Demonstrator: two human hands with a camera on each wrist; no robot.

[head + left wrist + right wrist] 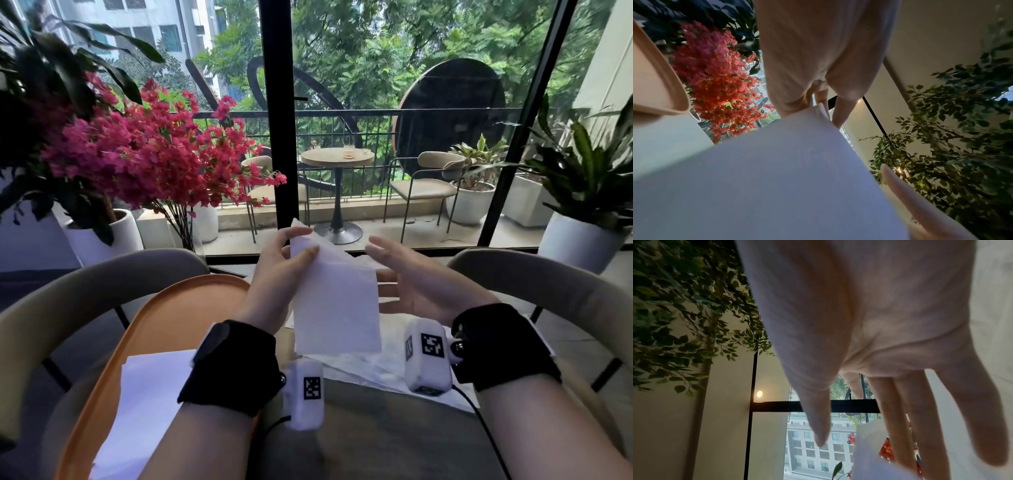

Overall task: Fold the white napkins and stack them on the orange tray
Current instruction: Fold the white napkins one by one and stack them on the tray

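My left hand [291, 253] pinches the top edge of a folded white napkin [335, 301] and holds it up in the air above the table; the napkin hangs down between my wrists. The left wrist view shows the same napkin [777, 178] filling the lower frame, with fingers [842, 110] at its upper corner. My right hand [404, 274] is beside the napkin's right edge, fingers straight and spread, holding nothing. An orange tray [171, 308] lies at the left with folded white napkins [147, 404] stacked on it. More unfolded white napkins [370, 370] lie under my wrists.
Two curved beige chair backs [102, 274] [548, 274] stand across the table. A pink flowering plant [144, 150] in a white pot is at the far left, another potted plant [582, 178] at the right. A glass wall with black frames is behind.
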